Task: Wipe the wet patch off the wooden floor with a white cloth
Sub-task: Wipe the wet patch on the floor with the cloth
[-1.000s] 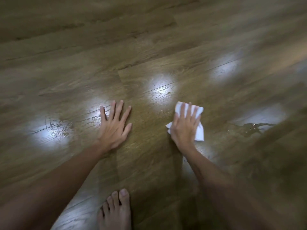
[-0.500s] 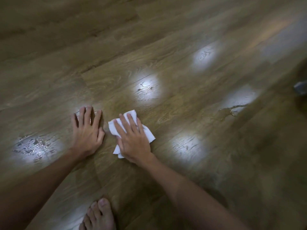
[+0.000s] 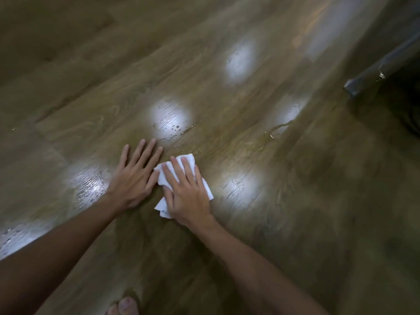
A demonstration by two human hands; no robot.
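Observation:
A crumpled white cloth (image 3: 163,177) lies on the wooden floor (image 3: 227,235) under my right hand (image 3: 185,189), which presses flat on it with fingers spread. My left hand (image 3: 134,176) rests flat on the floor just left of the cloth, its thumb side touching the cloth's edge. Water drops (image 3: 173,130) glisten beyond my fingertips in a light reflection. A thin wet trail (image 3: 271,133) runs further right. More wetness (image 3: 89,187) shines left of my left hand.
My bare toes (image 3: 123,306) show at the bottom edge. A grey metal bar or furniture leg (image 3: 381,69) crosses the upper right corner, with a dark area beneath it. Several bright light reflections dot the floorboards.
My right hand slid the cloth from the right side leftward until it met my left hand. The view has shifted, bringing the grey bar at upper right into sight.

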